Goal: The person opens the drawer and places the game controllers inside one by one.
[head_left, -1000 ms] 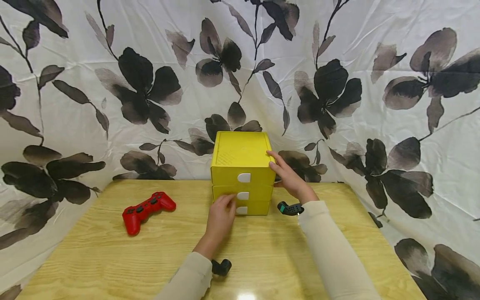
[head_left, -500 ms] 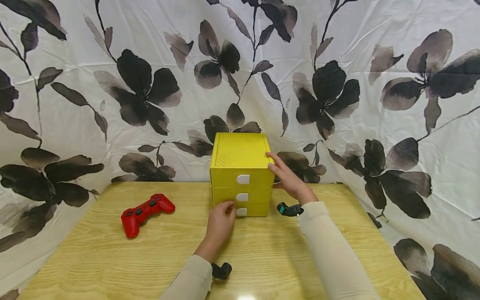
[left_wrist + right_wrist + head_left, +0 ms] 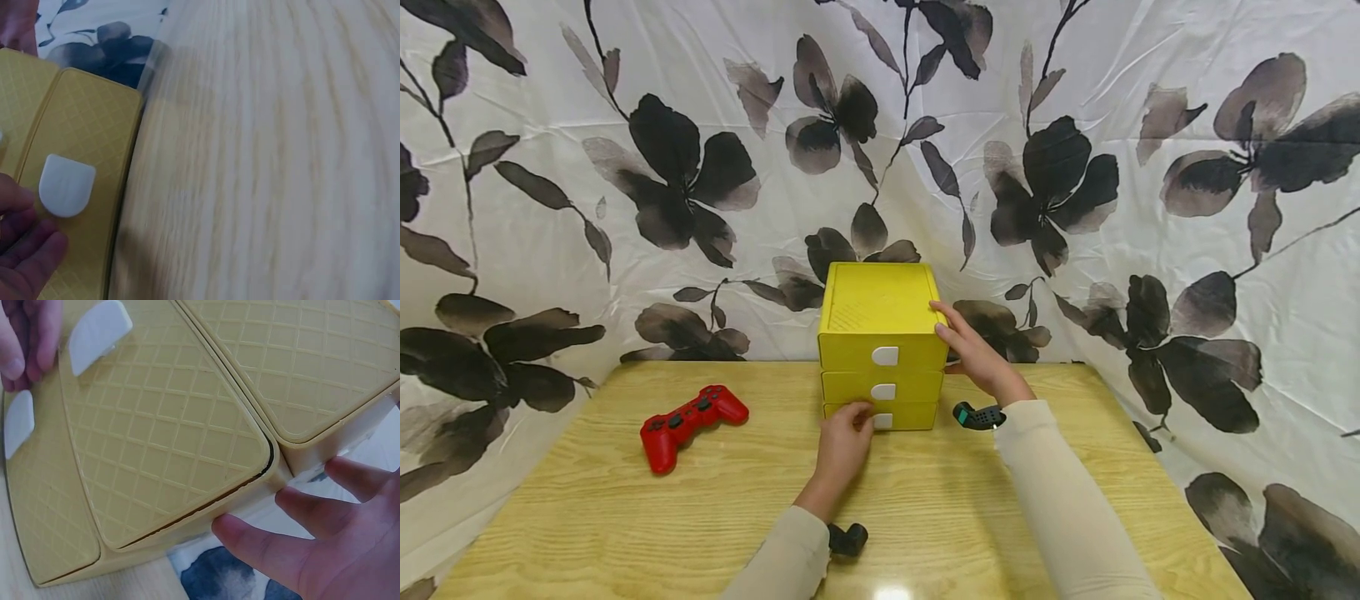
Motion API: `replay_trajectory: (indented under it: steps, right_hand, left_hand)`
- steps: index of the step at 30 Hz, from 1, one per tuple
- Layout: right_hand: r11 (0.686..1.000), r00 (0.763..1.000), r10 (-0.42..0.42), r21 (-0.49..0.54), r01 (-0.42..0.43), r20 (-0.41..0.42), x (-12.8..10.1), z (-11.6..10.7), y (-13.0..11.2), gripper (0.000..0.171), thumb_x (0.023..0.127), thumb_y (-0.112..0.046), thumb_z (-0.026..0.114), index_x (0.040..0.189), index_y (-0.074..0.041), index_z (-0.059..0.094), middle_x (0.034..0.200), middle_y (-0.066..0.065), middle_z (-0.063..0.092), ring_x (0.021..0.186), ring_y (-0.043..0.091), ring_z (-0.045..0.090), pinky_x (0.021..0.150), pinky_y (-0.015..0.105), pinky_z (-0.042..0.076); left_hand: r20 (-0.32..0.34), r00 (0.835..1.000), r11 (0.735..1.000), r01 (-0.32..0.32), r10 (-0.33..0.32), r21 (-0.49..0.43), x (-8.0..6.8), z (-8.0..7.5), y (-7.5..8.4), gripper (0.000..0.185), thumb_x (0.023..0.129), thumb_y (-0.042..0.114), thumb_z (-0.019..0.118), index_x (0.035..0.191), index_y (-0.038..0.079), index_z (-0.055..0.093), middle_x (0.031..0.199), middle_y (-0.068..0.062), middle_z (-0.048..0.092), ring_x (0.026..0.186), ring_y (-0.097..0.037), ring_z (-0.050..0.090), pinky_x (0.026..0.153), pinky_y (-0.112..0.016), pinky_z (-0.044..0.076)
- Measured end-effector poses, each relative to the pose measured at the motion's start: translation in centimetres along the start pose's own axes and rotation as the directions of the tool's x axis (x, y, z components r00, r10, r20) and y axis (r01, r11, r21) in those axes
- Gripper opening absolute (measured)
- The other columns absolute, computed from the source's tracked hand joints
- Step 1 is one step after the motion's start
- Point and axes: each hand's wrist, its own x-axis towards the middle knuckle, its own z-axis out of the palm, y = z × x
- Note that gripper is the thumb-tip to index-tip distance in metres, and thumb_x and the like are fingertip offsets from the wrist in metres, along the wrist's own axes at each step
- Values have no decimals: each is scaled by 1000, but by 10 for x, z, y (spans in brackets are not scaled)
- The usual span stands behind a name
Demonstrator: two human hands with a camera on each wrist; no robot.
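Note:
A yellow cabinet [image 3: 881, 304] of three stacked drawers stands on the table, each drawer front bearing a white tab handle. My left hand [image 3: 844, 442] is at the lowest drawer [image 3: 100, 119], fingers loosely bent. In the left wrist view its fingertips [image 3: 55, 244] lie just beside the lowest white handle [image 3: 67, 186], apparently apart from it. My right hand [image 3: 981, 358] rests against the cabinet's right side, thumb side up near the top edge. Spread fingertips [image 3: 228, 530] touch that side in the right wrist view. All three drawers look closed, with a thin dark gap around the middle drawer [image 3: 169, 437].
A red game controller [image 3: 692, 423] lies left of the cabinet on the wooden table [image 3: 625, 517]. Behind rises a white cloth [image 3: 880, 183] with dark flowers. Black wrist devices show at my left sleeve [image 3: 790, 550] and right sleeve [image 3: 1060, 483].
My left hand has come down from beside the middle drawer's handle to beside the lowest one. The right hand keeps its place on the cabinet's side.

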Motion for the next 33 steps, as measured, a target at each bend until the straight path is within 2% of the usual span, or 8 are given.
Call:
replay_trajectory:
  steps: [9, 17, 22, 27, 33]
  right_hand:
    - [1000, 1000, 4, 15, -4, 0, -1, 1, -2, 55, 101, -47, 39, 151, -39, 18, 164, 0, -1, 147, 36, 19, 103, 72, 32]
    - [1000, 1000, -4, 14, 4, 5, -2, 0, -2, 56, 101, -47, 39, 152, -38, 17, 164, 1, -2, 148, 37, 18, 103, 71, 33]
    - [1000, 1000, -3, 16, 3, -1, -1, 0, -2, 56, 101, -47, 39, 152, -38, 18, 164, 0, -1, 147, 37, 18, 103, 71, 33]
    - [1000, 1000, 0, 18, 0, -1, -1, 0, -2, 55, 102, -46, 39, 152, -38, 18, 164, 0, -1, 148, 37, 18, 103, 72, 32]
    - [1000, 1000, 1, 25, -2, 13, -1, -1, -2, 56, 102, -46, 37, 153, -35, 15, 164, 3, -1, 147, 40, 18, 104, 73, 30]
  left_hand:
    - [-7, 1000, 999, 30, -31, -10, -1, 7, -1, 11, 85, 3, 68, 95, 2, 74, 88, -9, 72, 78, -18, 66, 68, -29, 56]
    - [-47, 999, 1000, 9, -10, -16, -2, 13, 1, 11, 85, 1, 67, 93, 3, 75, 89, -9, 71, 80, -20, 66, 68, -30, 55]
    - [-74, 997, 1000, -14, 16, 27, -1, 16, 1, 11, 85, 0, 66, 90, 3, 76, 87, -9, 70, 81, -23, 68, 69, -33, 57]
    - [-106, 992, 995, -64, 71, 74, -1, 19, 1, 10, 85, -1, 67, 85, 3, 76, 83, -9, 69, 77, -23, 67, 67, -33, 56]
    - [-87, 994, 994, -62, 69, 87, -2, 19, 2, 10, 85, -2, 67, 85, 3, 76, 84, -9, 69, 79, -24, 67, 69, -34, 57]
